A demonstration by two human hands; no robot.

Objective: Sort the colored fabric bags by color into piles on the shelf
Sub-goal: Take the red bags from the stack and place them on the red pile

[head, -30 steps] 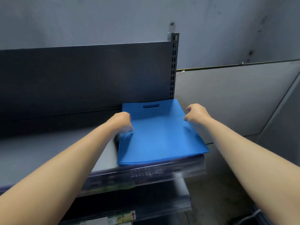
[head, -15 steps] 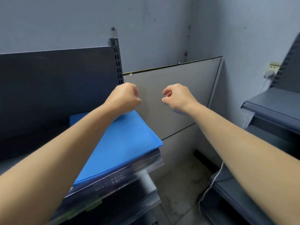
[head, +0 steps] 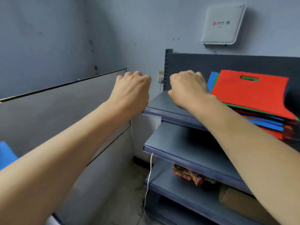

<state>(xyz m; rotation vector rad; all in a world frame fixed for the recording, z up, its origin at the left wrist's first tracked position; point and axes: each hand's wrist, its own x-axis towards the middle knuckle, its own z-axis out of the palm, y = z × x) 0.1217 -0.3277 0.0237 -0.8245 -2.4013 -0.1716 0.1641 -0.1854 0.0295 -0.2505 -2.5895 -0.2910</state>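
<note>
A mixed stack of fabric bags lies on the top grey shelf point(head: 164, 105) at the right, with a red bag point(head: 248, 92) on top and green and blue bags point(head: 266, 123) showing beneath it. My right hand point(head: 188, 88) hovers over the shelf just left of the stack, fingers curled, holding nothing. My left hand point(head: 132, 90) is curled too and empty, in the air left of the shelf's corner. A corner of the blue bag pile point(head: 6, 153) shows at the far left edge.
A grey panel point(head: 65, 108) leans against the wall on the left. Lower shelves point(head: 186, 146) hold snack packets point(head: 188, 175) and a cardboard box point(head: 238, 202). A white cable point(head: 148, 184) hangs down to the floor. A white box point(head: 222, 23) is mounted on the wall.
My view has swung right, away from the blue pile to the shelf with the mixed stack. Both hands left the blue bags and moved across, empty and curled.
</note>
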